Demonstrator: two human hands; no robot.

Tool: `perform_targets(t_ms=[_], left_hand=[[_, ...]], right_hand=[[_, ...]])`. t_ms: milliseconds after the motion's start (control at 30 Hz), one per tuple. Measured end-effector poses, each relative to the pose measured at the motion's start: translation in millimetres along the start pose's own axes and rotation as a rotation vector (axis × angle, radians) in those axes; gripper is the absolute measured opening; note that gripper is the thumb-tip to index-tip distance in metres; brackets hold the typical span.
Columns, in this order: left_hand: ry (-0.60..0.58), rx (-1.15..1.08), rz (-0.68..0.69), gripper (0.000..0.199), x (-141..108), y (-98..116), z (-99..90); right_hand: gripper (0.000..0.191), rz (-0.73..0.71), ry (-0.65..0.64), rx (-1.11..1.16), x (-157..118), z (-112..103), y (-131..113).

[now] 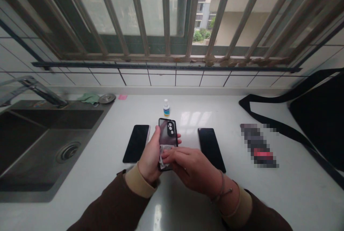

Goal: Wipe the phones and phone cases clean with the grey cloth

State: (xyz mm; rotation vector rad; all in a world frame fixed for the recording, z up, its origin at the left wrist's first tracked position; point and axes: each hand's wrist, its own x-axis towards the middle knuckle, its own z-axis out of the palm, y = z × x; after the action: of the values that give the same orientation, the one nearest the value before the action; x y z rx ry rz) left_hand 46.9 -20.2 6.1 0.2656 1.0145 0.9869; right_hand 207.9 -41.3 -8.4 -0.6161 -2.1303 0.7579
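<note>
A phone case (167,134), clear-backed with a black rim and camera cutouts, rests in my left hand (151,155). My thumb lies along its left edge and fingertips show past the right edge. Whether a phone sits inside it I cannot tell. My right hand (192,168) presses a crumpled whitish wipe (164,150) against the lower part of the case's back. To the left on the counter lies a dark phone (136,143), and to the right another dark phone (211,148). A small white bottle (166,108) with a blue and yellow label stands just beyond the case.
A sink (51,173) with a faucet (40,89) is at the left. Beside it lie a green cloth (89,98), a metal strainer (106,98) and a pink slip (123,97). On the right are a pixelated object (259,146) and a black bag (319,112) with its strap.
</note>
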Motion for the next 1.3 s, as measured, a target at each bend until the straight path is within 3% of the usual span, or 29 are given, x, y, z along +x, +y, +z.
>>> perform_targets(t_ms=[133, 300, 433, 533, 633, 733, 933, 1067, 1200, 1300], left_hand=[[0.080, 0.045, 0.115, 0.071, -2, 9, -0.5], [0.079, 0.006, 0.043, 0.067, 0, 9, 1.6], [-0.017, -0.056, -0.110, 0.070, 1, 3, 2.3], [-0.111, -0.102, -0.198, 0.060, 0, -5, 4.6], [-0.169, -0.123, -0.181, 0.042, 0, -14, 7.4], [-0.188, -0.069, -0.126, 0.042, 1, -20, 7.9], [-0.110, -0.095, -0.070, 0.047, 3, -13, 4.1], [-0.051, -0.045, -0.072, 0.065, 2, 0, 2.2], [-0.042, -0.031, -0.042, 0.067, -1, 6, 3.6], [-0.033, -0.024, -0.013, 0.055, -1, 5, 5.0]], right_hand=[[0.019, 0.045, -0.060, 0.119, -2, 0, -8], [0.018, 0.020, 0.021, 0.077, -3, 6, -6], [0.020, -0.011, 0.057, -0.063, -1, 9, 1], [0.023, 0.042, 0.124, -0.219, -1, 5, 9], [0.025, 0.129, 0.237, -0.346, 0, 1, 15], [0.026, 0.161, 0.324, -0.384, 0, -1, 18], [0.021, 0.091, 0.202, -0.263, 1, 1, 11], [0.020, 0.061, 0.136, -0.112, -1, 5, 5], [0.021, 0.086, 0.161, -0.019, -2, 8, 0], [0.019, 0.272, 0.303, 0.082, -1, 5, 3]])
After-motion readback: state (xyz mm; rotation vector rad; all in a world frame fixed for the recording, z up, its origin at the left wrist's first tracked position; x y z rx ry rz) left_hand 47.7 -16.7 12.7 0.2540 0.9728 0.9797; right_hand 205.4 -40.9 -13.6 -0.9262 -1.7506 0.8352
